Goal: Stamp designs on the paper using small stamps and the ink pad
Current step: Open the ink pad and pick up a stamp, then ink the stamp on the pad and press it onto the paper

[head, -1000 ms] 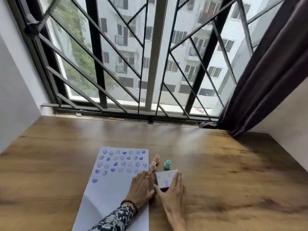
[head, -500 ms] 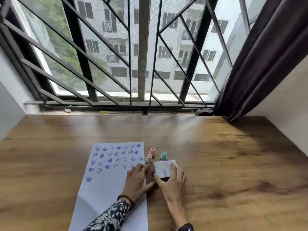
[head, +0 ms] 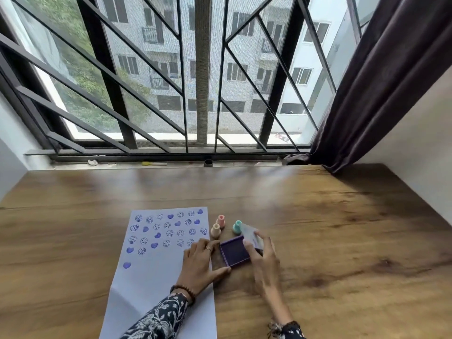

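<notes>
A white paper point(head: 159, 272) lies on the wooden table, its upper part covered with purple smiley and heart prints. Right of it sits a square purple ink pad point(head: 234, 251), uncovered. My left hand point(head: 200, 263) rests flat on the paper's right edge, thumb against the pad's near left corner. My right hand point(head: 263, 255) holds the pad's clear lid point(head: 252, 237), tilted up at the pad's right side. Three small stamps stand just beyond the pad: a pink stamp point(head: 220, 220), a cream stamp point(head: 215, 230) and a teal stamp point(head: 237, 227).
The wooden table point(head: 342, 241) stretches wide to the right and far side. A barred window runs along its far edge, with a yellow-tipped item point(head: 154, 163) on the sill. A dark curtain point(head: 367, 94) hangs at the right; a white wall stands beyond it.
The lid that covered the ink pad has come off in my right hand and swung up to the right, exposing the purple pad. The head camera tilted down slightly.
</notes>
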Demonstrator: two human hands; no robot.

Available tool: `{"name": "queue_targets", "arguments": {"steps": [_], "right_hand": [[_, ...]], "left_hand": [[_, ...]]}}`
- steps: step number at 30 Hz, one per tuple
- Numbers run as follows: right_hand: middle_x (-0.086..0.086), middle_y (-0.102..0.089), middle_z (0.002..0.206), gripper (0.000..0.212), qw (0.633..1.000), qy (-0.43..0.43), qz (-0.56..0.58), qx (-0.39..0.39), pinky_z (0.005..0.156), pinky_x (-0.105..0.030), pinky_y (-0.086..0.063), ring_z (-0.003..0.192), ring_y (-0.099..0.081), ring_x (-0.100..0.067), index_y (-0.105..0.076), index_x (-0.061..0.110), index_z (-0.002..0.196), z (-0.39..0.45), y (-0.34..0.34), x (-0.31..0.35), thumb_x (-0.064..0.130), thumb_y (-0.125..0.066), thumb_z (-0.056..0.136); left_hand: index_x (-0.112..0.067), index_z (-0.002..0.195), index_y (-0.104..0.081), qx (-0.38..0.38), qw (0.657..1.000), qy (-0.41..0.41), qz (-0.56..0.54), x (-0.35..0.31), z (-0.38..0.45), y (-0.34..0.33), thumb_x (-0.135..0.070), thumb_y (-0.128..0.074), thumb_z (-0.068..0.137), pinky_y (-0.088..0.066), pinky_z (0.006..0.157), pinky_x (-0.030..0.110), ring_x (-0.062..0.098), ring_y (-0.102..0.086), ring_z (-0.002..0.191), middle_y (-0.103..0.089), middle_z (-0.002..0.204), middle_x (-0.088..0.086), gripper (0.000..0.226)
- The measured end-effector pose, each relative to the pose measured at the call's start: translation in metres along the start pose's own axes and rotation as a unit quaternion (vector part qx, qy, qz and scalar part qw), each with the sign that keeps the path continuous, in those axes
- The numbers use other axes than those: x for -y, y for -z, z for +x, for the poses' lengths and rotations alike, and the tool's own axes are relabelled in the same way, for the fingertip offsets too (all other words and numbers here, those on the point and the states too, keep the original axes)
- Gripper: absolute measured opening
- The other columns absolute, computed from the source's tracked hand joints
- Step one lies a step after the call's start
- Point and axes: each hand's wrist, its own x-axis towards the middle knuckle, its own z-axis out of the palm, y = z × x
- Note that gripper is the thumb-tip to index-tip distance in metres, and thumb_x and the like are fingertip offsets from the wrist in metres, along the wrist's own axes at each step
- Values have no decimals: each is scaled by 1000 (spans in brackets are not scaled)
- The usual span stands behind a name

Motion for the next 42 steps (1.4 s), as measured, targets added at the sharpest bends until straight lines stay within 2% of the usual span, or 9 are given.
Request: {"name": "queue_targets", "arguments": {"steps": [3, 6, 10, 15, 18, 24, 29, 33, 42], "right_hand": [[-10, -65, 84, 34, 984, -55, 150, -74, 72, -43, -53, 70, -59, -11, -58, 30, 86, 18, 10, 4, 62, -51, 79], [-24, -63, 101, 27, 973, -105, 172, -111, 79, -52, -57, 93, -64, -34, -59, 5, 102, 49, 17, -2, 29, -58, 89], [-30, -64, 100, 12, 942, -151, 236, -187, 39, -19, -54, 90, -64, -36, -61, 3, 86, 81, 16, -12, 12, -55, 90], [-22, -66, 108, 23, 967, -113, 121, -192, 56, -31, -57, 77, -63, -26, -66, -1, 106, 84, 16, -21, 5, -61, 85], [-18, -52, 115, 28, 977, -74, 11, -198, 83, -33, -48, 88, -57, -28, -64, 3, 111, 74, 14, -16, 7, -63, 84], [-2, -66, 101, 14, 958, 217, -178, -60, 68, -25, -48, 85, -64, -18, -65, 17, 99, 29, -30, 19, 25, -57, 90], [-5, -62, 109, 25, 889, 292, -352, -3, 85, -34, -49, 94, -60, -24, -57, 15, 111, 26, -69, 25, 25, -41, 95], [-8, -61, 106, 20, 899, 275, -339, 19, 74, -32, -50, 89, -61, -25, -58, 13, 106, 26, -73, 25, 17, -42, 94], [10, -66, 88, 20, 991, 96, 8, 91, 70, -7, -49, 84, -62, -3, -69, 15, 103, 8, -43, 36, 15, -66, 83]], "left_hand": [[-28, 126, -41, -6, 1000, -12, -11, 2, -1, -1, -60, -63, 69, -26, 88, 28, 17, -40, 112, -46, 120, -2, 69], [-25, 125, -43, -8, 999, -26, -24, 4, -2, 0, -58, -66, 68, -25, 85, 28, 17, -41, 111, -47, 119, -1, 69], [-24, 125, -44, 1, 999, -32, -35, 7, -2, 4, -56, -67, 67, -27, 85, 27, 17, -42, 110, -47, 119, 0, 70], [-24, 125, -44, 10, 999, -34, -39, 8, -2, 6, -56, -67, 68, -27, 84, 27, 17, -42, 110, -47, 119, 1, 70], [-25, 127, -42, 20, 998, -39, -36, 8, -3, 9, -58, -65, 68, -26, 84, 25, 15, -40, 109, -46, 119, 0, 72], [-14, 119, -54, -11, 987, -5, -158, 3, -4, 16, -36, -68, 78, -39, 91, 31, 17, -51, 103, -56, 108, 4, 49], [-11, 109, -61, -80, 945, 103, -301, 0, -9, 28, -9, -62, 84, -48, 82, 25, 19, -63, 88, -68, 92, 6, 26], [-16, 102, -66, -110, 923, 152, -337, 3, -10, 36, -8, -60, 85, -46, 81, 24, 16, -64, 87, -71, 91, 5, 19], [-4, 101, -60, -15, 738, 241, -631, -8, 3, 51, -6, -53, 88, -58, 63, 19, 17, -67, 74, -67, 86, 10, 14]]}}
